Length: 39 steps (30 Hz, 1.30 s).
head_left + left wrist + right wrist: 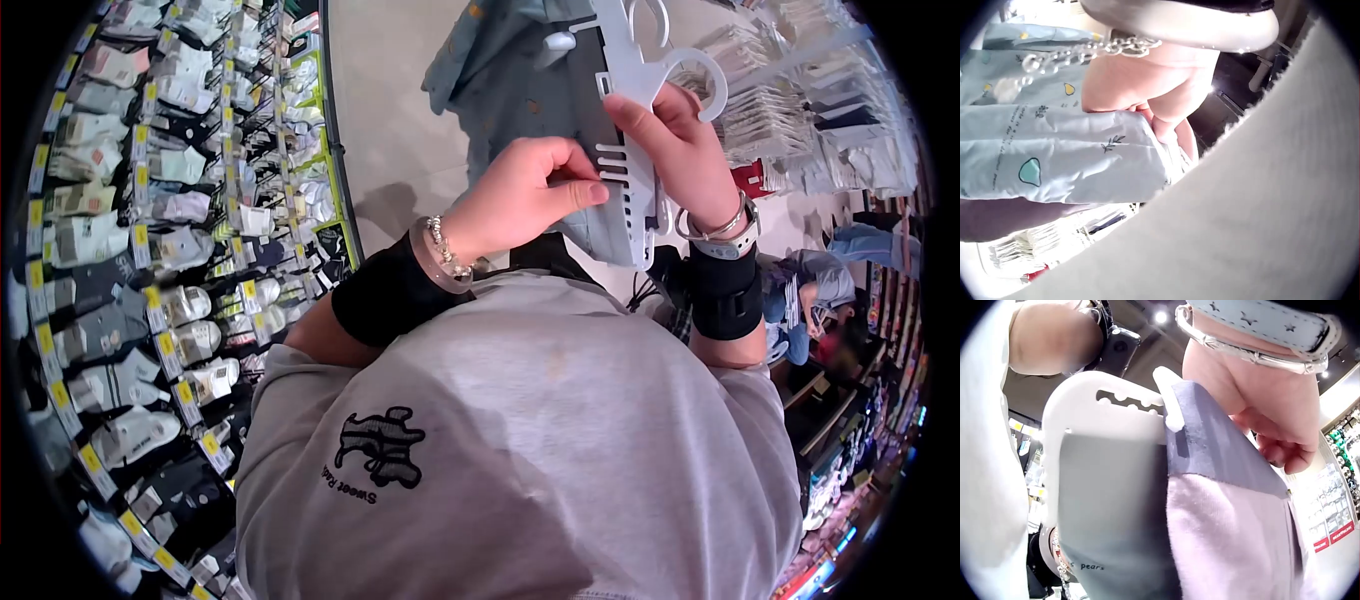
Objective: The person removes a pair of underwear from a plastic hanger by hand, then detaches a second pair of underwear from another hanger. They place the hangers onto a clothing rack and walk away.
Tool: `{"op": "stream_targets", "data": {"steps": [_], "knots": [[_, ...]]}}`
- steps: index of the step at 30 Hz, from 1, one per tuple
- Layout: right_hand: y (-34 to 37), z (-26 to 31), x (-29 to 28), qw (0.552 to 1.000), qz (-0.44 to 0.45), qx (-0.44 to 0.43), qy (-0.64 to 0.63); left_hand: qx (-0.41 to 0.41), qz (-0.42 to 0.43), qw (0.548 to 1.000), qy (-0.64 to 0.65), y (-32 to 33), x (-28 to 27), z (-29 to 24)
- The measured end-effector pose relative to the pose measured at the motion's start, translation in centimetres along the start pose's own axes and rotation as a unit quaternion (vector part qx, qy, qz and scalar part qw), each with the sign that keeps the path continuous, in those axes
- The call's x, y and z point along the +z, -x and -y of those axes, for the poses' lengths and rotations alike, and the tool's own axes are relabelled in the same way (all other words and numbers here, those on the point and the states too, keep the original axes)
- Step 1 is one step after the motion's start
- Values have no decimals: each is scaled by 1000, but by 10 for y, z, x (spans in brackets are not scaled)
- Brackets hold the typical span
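Note:
A light-blue garment (pixel 500 95) with small pear prints hangs on a white plastic hanger (pixel 632 105) with slotted edges and round hooks. My left hand (pixel 530 190) grips the cloth, its thumb lying against the slotted edge. In the left wrist view, those fingers curl over the edge of the printed fabric (pixel 1066 153). My right hand (pixel 680 150) holds the hanger near its hooks, thumb on the front. Lilac cloth with a purple band (pixel 1229 462) hangs beside the hanger in the right wrist view, partly covering the right fingers.
Racks of packaged socks (pixel 180 205) with yellow price tags line the left side. White hanging packets (pixel 765 110) fill the upper right. Another person (pixel 825 280) is low at the right, near shelves. Pale floor tiles (pixel 385 100) lie beyond my hands.

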State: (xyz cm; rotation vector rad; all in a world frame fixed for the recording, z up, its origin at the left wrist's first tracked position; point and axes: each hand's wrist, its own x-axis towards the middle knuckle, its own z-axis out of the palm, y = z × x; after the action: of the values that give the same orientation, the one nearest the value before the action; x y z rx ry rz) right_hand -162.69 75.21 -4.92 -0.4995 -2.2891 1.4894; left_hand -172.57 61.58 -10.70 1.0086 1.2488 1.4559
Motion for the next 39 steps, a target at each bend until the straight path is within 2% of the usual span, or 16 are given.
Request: {"op": "stream_targets", "data": {"steps": [7, 14, 16, 22, 26, 32, 36, 39], "knots": [[-98, -34, -66, 997, 49, 24, -47, -26, -31, 997, 69, -112, -28, -3], [-184, -50, -126, 999, 28, -14, -14, 9, -98, 988, 117, -221, -47, 2], [-205, -54, -133, 1000, 7, -11, -17, -17, -68, 991, 113, -242, -57, -6], [-277, -76, -141, 997, 50, 3, -57, -48, 20, 994, 99, -306, -99, -15], [-328, -88, -136, 999, 22, -5, -29, -52, 73, 995, 36, -345, -145, -23], [-416, -74, -131, 999, 37, 18, -14, -24, 42, 999, 25, -400, -225, -36], [-460, -66, -123, 999, 11, -32, 23, 2, 15, 1000, 19, -430, -267, -45], [-485, -70, -119, 998, -1, -36, 55, 19, -4, 1000, 6, -447, -289, -46]]}}
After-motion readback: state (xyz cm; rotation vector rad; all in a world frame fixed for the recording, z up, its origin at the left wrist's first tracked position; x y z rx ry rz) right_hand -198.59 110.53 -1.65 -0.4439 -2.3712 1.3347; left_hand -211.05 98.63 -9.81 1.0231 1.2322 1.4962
